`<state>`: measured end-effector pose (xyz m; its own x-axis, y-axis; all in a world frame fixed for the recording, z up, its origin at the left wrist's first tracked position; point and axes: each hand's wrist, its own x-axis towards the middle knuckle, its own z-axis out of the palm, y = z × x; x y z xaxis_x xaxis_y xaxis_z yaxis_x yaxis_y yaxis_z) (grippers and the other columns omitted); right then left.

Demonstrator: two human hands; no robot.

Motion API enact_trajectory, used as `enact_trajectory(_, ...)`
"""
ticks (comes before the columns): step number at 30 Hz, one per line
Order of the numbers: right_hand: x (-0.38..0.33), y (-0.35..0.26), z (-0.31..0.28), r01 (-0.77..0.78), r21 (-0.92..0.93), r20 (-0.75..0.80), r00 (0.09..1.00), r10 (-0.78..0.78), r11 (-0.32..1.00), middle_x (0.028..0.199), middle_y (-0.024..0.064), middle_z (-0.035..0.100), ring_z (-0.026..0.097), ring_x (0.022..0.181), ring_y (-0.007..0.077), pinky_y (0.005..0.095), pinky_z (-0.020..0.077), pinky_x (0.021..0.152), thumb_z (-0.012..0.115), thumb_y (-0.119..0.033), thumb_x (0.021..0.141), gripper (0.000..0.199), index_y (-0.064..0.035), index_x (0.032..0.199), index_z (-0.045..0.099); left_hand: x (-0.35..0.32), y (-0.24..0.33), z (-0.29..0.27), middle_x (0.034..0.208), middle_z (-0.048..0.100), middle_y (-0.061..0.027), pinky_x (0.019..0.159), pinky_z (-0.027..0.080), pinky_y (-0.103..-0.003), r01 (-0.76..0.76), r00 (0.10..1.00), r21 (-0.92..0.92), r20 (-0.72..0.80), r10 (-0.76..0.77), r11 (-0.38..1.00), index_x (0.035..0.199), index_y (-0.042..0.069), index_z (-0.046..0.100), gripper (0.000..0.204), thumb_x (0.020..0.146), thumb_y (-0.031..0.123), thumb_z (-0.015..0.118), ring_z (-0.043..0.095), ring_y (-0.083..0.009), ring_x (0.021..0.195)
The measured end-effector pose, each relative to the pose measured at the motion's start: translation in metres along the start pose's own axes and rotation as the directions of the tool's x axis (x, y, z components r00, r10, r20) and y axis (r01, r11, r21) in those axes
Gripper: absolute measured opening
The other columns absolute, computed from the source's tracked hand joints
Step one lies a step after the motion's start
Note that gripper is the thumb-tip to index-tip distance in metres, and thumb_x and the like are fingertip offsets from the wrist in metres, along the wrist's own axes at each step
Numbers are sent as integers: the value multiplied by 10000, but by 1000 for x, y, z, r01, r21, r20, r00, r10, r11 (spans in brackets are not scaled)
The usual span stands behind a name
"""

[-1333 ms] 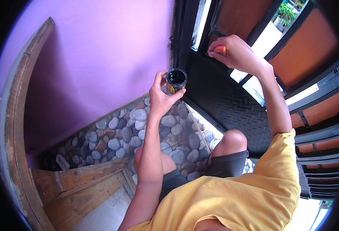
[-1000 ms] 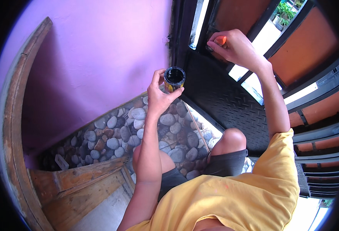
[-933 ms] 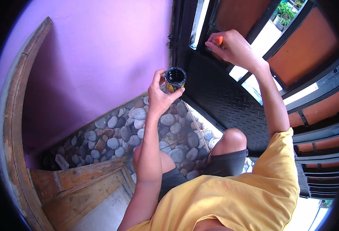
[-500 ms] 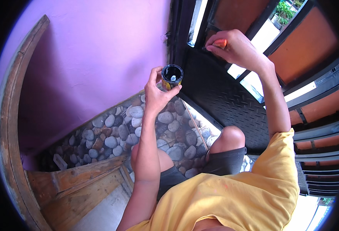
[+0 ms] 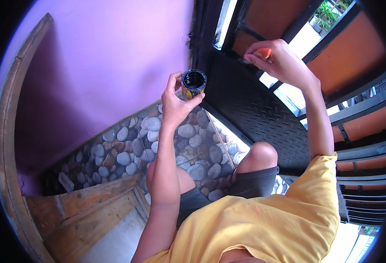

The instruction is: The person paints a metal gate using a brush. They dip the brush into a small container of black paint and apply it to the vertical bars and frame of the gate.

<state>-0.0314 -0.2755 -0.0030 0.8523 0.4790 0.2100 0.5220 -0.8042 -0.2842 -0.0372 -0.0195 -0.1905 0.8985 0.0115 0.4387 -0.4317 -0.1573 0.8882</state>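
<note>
My left hand [image 5: 175,107] is closed around a small paint can [image 5: 192,93], held upright with its open top toward me. Its inside is dark and its rim is smeared with paint. In my right hand [image 5: 285,63] is a paintbrush with an orange handle [image 5: 263,53]; my fingers wrap it, and its dark tip, close to the gate's bars, is mostly hidden. Just below that hand lies the black, patterned metal plate of the gate [image 5: 263,109].
A purple wall [image 5: 114,57] stands to the left, beside a curved wooden frame [image 5: 8,131]. Stone-patterned flooring [image 5: 122,158] lies beneath me. Brown gate panels [image 5: 351,52] with dark bars fill the right, and a potted plant [image 5: 324,17] shows through a gap.
My right hand has shifted right and slightly down with the paintbrush. My left hand and the can have moved slightly left and up, and the pale glint inside the can is gone.
</note>
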Motion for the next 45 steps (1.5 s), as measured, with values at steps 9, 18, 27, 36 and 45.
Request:
enact_trajectory(9, 13, -3, -5, -45, -62, 19, 999, 46, 997, 725, 101, 676, 671, 648, 187, 263, 529, 599, 646, -259, 970, 260, -4, 982, 697, 1, -4, 1, 1037, 678, -112, 948, 480, -382, 26, 1000, -25, -12, -26, 999, 1201, 40, 542, 650, 645, 141, 863, 656, -229, 994)
enact_trajectory(18, 19, -6, -8, -45, -193, -19, 999, 42, 980, 613, 122, 599, 636, 562, 226, 300, 474, 530, 628, -285, 981, 331, 16, 848, 663, 2, -12, -3, 1058, 674, -120, 951, 476, -393, 35, 999, -25, -7, -35, 999, 1205, 42, 543, 659, 643, 166, 865, 651, -242, 1009)
enact_trajectory(27, 29, -13, 8, 176, -318, 53, 984, -168, 932, 627, 168, 577, 599, 580, 305, 380, 472, 553, 623, -257, 977, 326, 23, 810, 630, 2, -8, -3, 1073, 677, -115, 940, 481, -397, 44, 999, 5, 2, -44, 999, 1196, 45, 556, 649, 641, 178, 865, 651, -258, 1014)
enact_trajectory(36, 62, -1, 29, 46, -382, -48, 996, -70, 923, 609, 136, 607, 607, 532, 297, 385, 517, 613, 562, -247, 986, 415, 22, 679, 642, 2, -5, -5, 1052, 677, -117, 939, 481, -394, 38, 999, 0, -2, -38, 999, 1196, 43, 552, 645, 647, 180, 862, 653, -258, 1007)
enact_trajectory(45, 45, -7, 9, -196, -181, -96, 979, 182, 964, 633, 118, 655, 677, 509, 213, 280, 550, 540, 558, -286, 993, 388, 30, 783, 641, 4, -11, -15, 1018, 677, -105, 938, 478, -381, 32, 998, -4, -52, -33, 999, 1189, 37, 549, 634, 648, 151, 861, 653, -217, 995)
